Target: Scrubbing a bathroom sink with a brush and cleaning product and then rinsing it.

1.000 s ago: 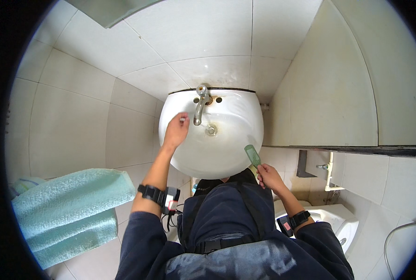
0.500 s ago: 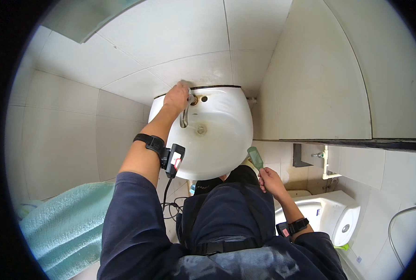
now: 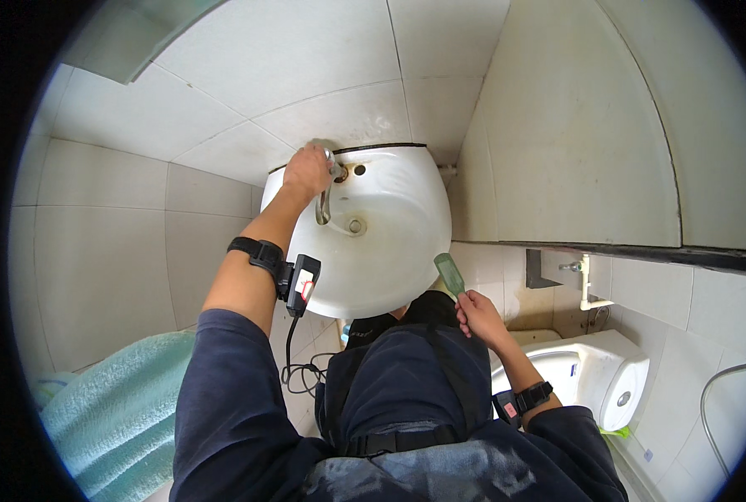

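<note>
A chrome faucet [image 3: 323, 209] stands at the back left of a white washbasin [image 3: 389, 251], its spout over the bowl. My left hand [image 3: 307, 170] is closed around the faucet's top by the handle; its fingertips are partly hidden and a little blurred. Right of the basin's front edge, my right hand [image 3: 480, 316] grips a green brush [image 3: 450, 274] by its handle. The flat back of the brush head points up and left, so bristles, if any, are out of sight. The brush is apart from the basin.
A tall pale panel [image 3: 574, 125] rises right of the basin. Below it are a wall tap [image 3: 570, 267] with a pipe and a white toilet [image 3: 620, 393]. A turquoise towel [image 3: 122, 410] hangs at lower left. Black cable [image 3: 307, 372] dangles below my left forearm.
The view has shifted slightly. My left hand stays at the faucet, its fingers moved a little around the handle. My right hand has lifted the brush slightly and tilted it further left.
</note>
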Demonstrator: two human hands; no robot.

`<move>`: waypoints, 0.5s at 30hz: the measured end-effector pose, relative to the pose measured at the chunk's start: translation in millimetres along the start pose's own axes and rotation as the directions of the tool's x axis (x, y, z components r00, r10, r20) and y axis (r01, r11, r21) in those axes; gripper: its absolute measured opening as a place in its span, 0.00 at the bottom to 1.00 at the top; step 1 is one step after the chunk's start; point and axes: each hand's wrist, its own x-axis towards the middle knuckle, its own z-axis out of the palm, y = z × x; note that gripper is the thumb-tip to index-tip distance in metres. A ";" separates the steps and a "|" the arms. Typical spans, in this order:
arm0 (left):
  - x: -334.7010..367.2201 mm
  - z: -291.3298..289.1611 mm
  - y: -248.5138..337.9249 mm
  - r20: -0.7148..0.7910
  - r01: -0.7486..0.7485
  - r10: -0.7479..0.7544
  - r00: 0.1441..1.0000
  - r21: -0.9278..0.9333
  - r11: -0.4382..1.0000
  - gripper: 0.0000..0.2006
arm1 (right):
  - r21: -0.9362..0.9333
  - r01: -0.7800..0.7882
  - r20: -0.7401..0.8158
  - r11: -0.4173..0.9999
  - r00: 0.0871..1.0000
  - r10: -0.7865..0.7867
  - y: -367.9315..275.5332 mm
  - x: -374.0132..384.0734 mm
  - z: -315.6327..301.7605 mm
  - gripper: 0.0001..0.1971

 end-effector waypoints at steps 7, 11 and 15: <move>-1.9 -9.6 6.0 0.073 0.018 -0.019 0.997 0.016 1.000 0.15 | 0.002 -0.015 -0.011 1.000 1.000 0.015 2.2 0.4 -1.1 0.15; -1.2 -5.6 0.9 0.065 0.039 -0.039 0.997 -0.009 0.999 0.16 | 0.002 -0.022 -0.008 1.000 1.000 0.022 3.4 0.3 1.0 0.15; -2.1 -13.6 0.5 0.054 0.107 -0.101 0.993 -0.119 0.987 0.18 | 0.005 -0.025 -0.001 1.000 1.000 0.025 5.8 1.5 0.1 0.14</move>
